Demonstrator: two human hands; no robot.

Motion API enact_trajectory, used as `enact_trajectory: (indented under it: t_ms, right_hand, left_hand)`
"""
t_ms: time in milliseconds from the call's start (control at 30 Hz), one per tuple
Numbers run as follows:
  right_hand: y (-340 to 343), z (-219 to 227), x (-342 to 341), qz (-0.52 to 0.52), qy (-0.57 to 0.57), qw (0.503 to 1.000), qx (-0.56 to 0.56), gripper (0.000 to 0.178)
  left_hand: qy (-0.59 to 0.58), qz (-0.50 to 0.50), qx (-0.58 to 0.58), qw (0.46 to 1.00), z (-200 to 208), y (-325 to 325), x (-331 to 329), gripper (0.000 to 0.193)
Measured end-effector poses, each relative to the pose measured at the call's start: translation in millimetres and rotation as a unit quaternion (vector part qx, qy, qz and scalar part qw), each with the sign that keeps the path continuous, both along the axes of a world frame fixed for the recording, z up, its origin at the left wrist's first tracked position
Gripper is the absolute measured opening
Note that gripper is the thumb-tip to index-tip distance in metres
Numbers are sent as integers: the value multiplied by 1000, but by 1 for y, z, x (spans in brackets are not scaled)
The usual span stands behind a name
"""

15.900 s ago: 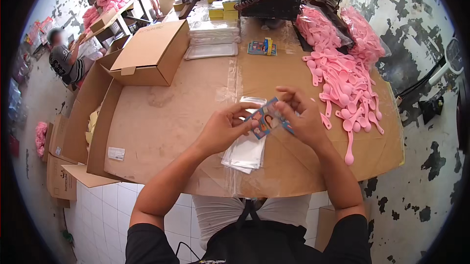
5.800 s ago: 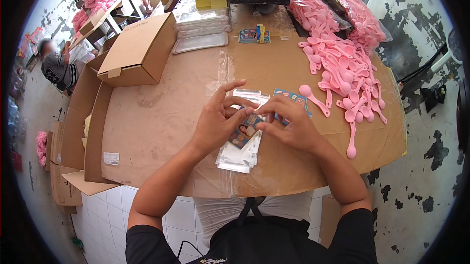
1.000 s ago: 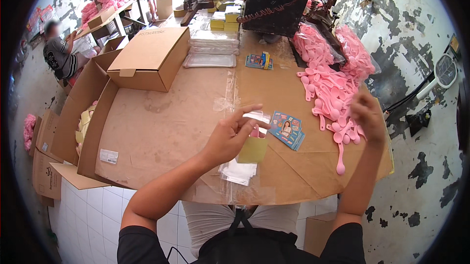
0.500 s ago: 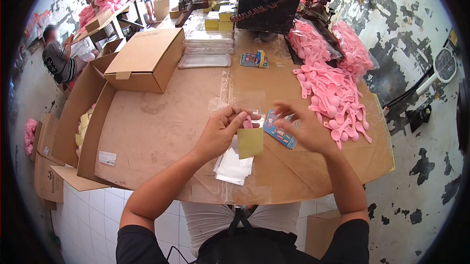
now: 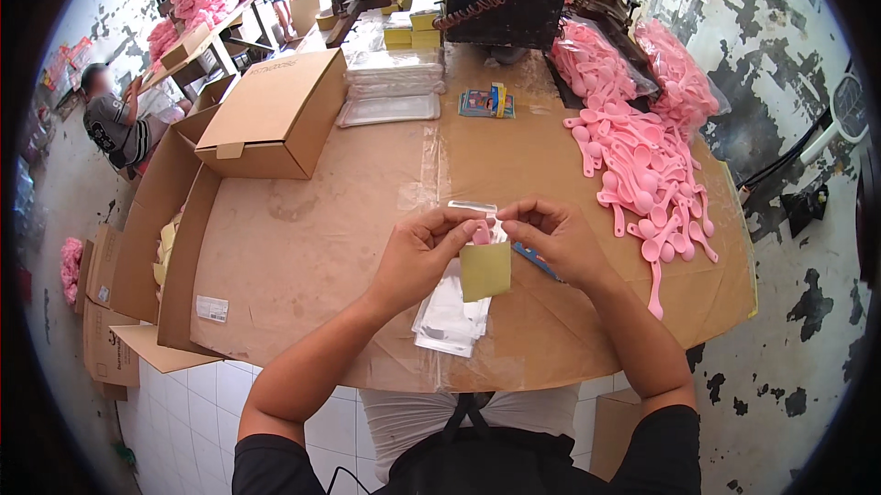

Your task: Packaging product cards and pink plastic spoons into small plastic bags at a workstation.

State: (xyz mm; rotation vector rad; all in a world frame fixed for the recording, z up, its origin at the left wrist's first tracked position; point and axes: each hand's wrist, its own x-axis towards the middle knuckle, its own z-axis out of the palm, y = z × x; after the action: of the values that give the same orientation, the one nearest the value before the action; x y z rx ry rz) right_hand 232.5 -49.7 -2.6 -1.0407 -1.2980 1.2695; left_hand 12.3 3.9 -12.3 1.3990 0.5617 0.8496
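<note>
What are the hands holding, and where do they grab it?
Both hands, left hand and right hand, pinch the top edge of a clear bag with a pink spoon and yellow card hanging in it.

Closed carton (image 5: 275, 119) at table's (image 5: 330, 247) far left. Stack of clear bags (image 5: 390, 87) just right of it; card pack (image 5: 486, 102) further right. Spoon heap (image 5: 642, 165) along right edge. Bag pile (image 5: 450, 316) near front edge, centre.

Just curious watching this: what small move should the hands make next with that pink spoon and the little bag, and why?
Probably push the pink spoon deeper into the clear bag. Both the left hand and right hand pinch the bag's mouth, the spoon's bowl sits there, and the yellow card hangs below.
</note>
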Motion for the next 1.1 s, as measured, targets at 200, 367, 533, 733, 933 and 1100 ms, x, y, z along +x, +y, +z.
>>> enact_trajectory:
  t_ms: [200,367,533,733,933,1100]
  right_hand:
    - [3,-7,5,0,27,1000,-6,16]
    - [0,-2,9,-23,7,999,-23,15]
    - [-1,3,12,-32,-11,999,-35,16]
    - [0,-1,23,-6,-21,1000,-22,18]
    - [0,-1,21,6,-70,997,-13,16]
    - [2,-5,23,12,-26,999,13,16]
  left_hand:
    - [22,8,-19,1000,-4,3,0,25]
    - [19,16,-21,999,-1,3,2,25]
    - [15,-19,52,998,-5,8,-3,24]
    - [58,-56,64,995,5,10,-8,27]
    - [-38,-78,-102,991,-4,14,-12,29]
    - [62,-69,-24,995,3,12,-5,33]
